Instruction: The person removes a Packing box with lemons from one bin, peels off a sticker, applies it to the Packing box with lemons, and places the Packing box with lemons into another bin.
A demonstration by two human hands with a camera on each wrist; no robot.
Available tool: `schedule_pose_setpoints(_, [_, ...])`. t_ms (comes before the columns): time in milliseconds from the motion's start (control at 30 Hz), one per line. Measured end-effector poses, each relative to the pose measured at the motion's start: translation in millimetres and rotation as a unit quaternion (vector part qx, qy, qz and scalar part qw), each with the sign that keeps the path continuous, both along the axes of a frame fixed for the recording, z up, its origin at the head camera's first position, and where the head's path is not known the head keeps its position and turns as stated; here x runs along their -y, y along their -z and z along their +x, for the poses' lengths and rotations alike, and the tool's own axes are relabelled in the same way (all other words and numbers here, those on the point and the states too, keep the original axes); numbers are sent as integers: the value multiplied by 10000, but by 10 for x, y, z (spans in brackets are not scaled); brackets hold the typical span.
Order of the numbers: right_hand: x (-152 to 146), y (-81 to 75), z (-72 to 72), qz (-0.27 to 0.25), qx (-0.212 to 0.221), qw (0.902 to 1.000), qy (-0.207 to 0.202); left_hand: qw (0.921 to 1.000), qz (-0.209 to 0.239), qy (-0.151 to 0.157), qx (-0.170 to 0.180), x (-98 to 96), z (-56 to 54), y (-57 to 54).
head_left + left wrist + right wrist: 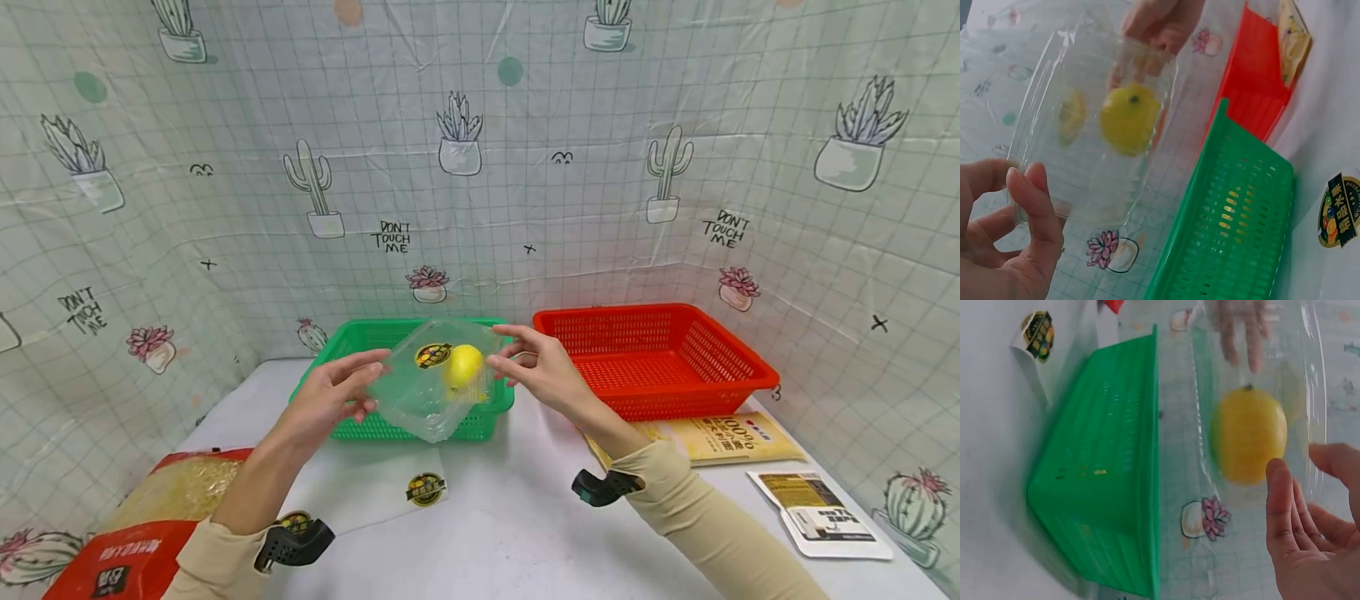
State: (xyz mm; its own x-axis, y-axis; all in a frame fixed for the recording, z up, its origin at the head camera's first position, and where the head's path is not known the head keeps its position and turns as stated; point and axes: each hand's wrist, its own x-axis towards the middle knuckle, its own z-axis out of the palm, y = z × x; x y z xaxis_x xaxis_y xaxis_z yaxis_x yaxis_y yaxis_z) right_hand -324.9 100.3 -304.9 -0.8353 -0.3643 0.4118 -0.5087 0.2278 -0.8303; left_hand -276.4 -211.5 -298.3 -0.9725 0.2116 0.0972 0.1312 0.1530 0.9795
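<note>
Between both hands, a clear plastic box (408, 404) is held tilted over the green basket (352, 337). A round yellow fruit (466, 365), lemon-like with a small dark stem end, lies inside it toward the right side. In the head view a round black-and-gold label (432, 356) shows beside the fruit. My left hand (322, 400) pinches the box's left edge with thumb and fingers. The opposite edge is gripped by my right hand (542, 367), fingertips close to the fruit. Yellow shows through the basket's holes in the left wrist view.
A red basket (750, 379) stands at the right rear, with a yellow packet (727, 437) before it. A white-and-gold pouch (825, 521) lies at far right. At left is a red bag (127, 550). A white sheet with labels (390, 496) lies in front of the green basket.
</note>
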Motion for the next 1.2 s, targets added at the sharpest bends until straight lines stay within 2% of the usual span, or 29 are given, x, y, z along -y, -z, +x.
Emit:
schedule_pose_setpoints(133, [196, 26, -135, -145, 80, 9998, 100, 9998, 117, -154, -8, 55, -36, 27])
schedule_pose_setpoints(300, [436, 58, -286, -286, 416, 9984, 261, 9990, 218, -388, -24, 156, -77, 53])
schedule_pose_setpoints(533, [759, 76, -374, -441, 815, 9952, 307, 9950, 488, -858, 157, 256, -122, 54])
schedule_pose_setpoints(700, [926, 70, -368, -18, 1123, 9935, 160, 9920, 650, -1057, 215, 308, -204, 62])
schedule_pose_setpoints(800, [1017, 64, -365, 379, 1117, 9930, 35, 9905, 639, -1202, 213, 350, -265, 72])
schedule_pose_setpoints(967, [1177, 102, -395, 929, 907, 9915, -14, 9906, 247, -1335, 195, 413, -355, 99])
schedule_pose_setpoints(1200, [1381, 180, -378, 1540, 585, 9860, 256, 9858, -935, -1386, 173, 510, -441, 151])
